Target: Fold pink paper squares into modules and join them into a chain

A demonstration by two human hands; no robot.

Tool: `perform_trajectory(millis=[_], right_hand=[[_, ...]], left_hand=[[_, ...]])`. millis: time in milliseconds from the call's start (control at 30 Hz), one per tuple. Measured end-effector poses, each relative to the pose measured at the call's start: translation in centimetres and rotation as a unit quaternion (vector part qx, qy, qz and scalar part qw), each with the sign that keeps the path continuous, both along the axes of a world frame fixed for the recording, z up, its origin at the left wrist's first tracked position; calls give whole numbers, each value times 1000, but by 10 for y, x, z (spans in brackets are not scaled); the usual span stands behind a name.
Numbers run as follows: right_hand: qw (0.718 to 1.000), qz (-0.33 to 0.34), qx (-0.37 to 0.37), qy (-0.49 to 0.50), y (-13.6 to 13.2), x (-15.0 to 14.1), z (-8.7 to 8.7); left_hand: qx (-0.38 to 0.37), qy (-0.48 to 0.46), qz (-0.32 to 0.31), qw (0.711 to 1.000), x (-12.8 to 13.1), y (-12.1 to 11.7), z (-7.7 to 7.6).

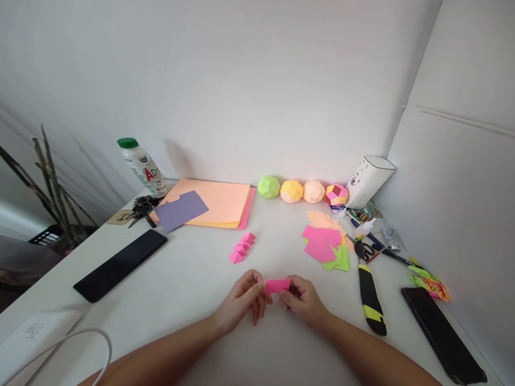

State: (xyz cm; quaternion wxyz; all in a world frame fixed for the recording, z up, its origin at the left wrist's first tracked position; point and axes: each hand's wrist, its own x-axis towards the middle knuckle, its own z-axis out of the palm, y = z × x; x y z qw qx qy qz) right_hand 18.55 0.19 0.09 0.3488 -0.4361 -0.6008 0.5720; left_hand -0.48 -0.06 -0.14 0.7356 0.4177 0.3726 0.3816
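A small folded piece of bright pink paper (277, 286) is held level above the table between my two hands. My right hand (304, 301) pinches its right end between thumb and fingers. My left hand (243, 300) has its thumb and index finger closed at the left end, the other fingers loosely curled. Just beyond my left hand, several small folded pink paper pieces (243, 247) stand in a slanting row. Farther right lies a loose pile of cut pink paper (322, 244), with green paper (341, 260) and peach paper (318, 217) pieces partly under it.
Several faceted paper balls, one green (269, 187), line the wall. Large peach sheets (217, 201) and a purple sheet (183, 210) lie back left, near a bottle (145, 169). A utility knife (370, 295), scissors (364, 250) and a glue bottle (364, 229) are right. Dark phones (120, 265) flank both sides.
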Motion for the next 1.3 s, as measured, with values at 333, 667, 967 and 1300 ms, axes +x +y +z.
perform_trajectory(millis=[333, 667, 967, 1300], right_hand=[[994, -11, 97, -45, -3, -3, -2], [992, -15, 115, -46, -2, -3, -2], [994, -12, 102, -40, -2, -4, -1], [995, -12, 93, -37, -2, -4, -3]], left_hand=[[34, 45, -40, 998, 1, -1, 0], [40, 53, -52, 996, 0, -1, 4], [46, 48, -50, 997, -1, -2, 5], [52, 50, -45, 996, -1, -2, 4]])
